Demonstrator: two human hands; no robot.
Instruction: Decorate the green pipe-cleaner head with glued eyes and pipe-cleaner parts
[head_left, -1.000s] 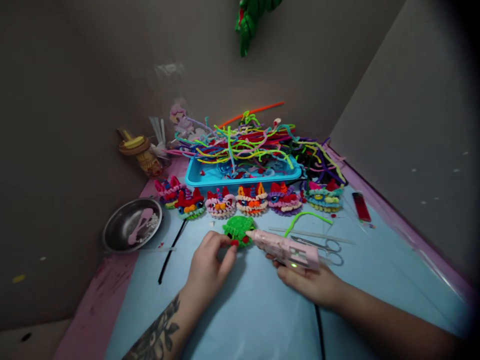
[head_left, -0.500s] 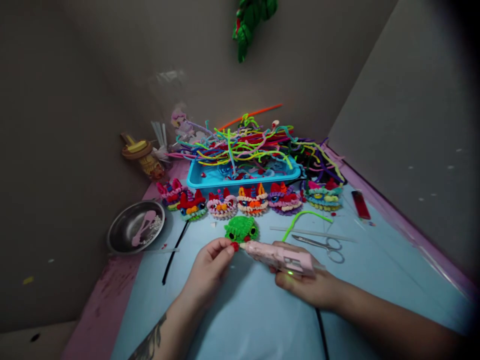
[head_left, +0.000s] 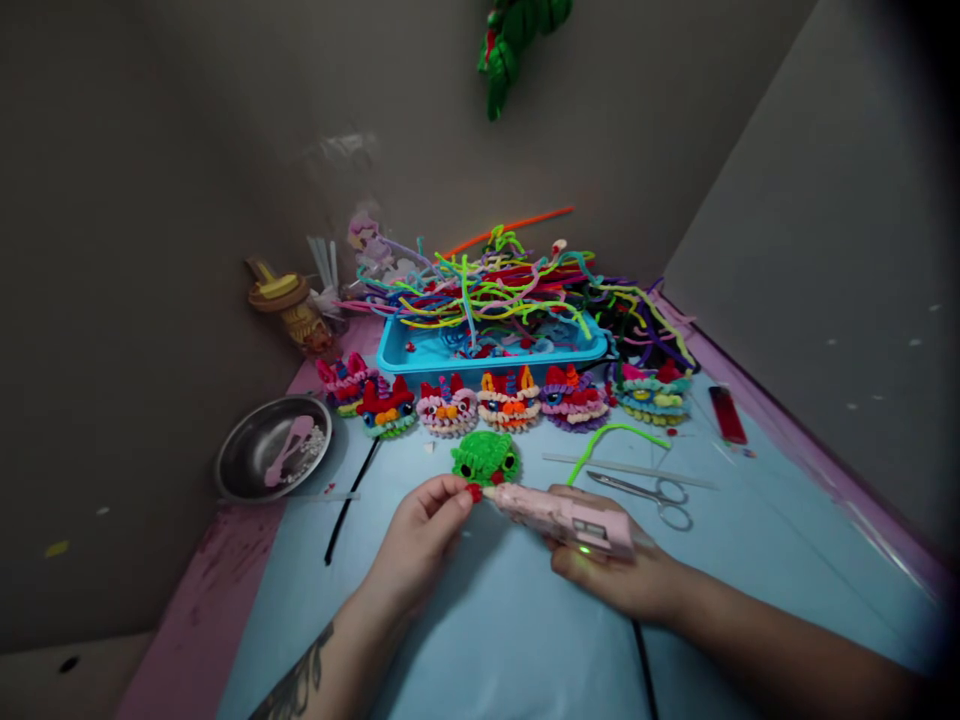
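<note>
Between thumb and fingers, my left hand (head_left: 429, 525) pinches a small fuzzy red piece (head_left: 474, 492). My right hand (head_left: 607, 570) grips a pink hot glue gun (head_left: 562, 515) with a green light lit on its side. The gun's nozzle points left and is at or just beside the red piece; whether they touch I cannot tell. Just behind them sits a fuzzy green animal head (head_left: 486, 457) with black eyes and a bit of red at its lower edge. To the right lie a bent bright green pipe cleaner (head_left: 619, 430) and metal scissors (head_left: 645, 490).
Several colourful pipe-cleaner lion heads (head_left: 510, 400) stand in a row before a blue tray (head_left: 491, 360) heaped with pipe cleaners (head_left: 495, 285). On the left is a metal bowl (head_left: 247, 445) with white beads and a pink scoop. A clear glue stick (head_left: 630, 470) lies behind the scissors.
The camera view has shifted slightly, so everything sits a little further right. Both hands keep nearly the same pose, with the nozzle still close to the red piece.
</note>
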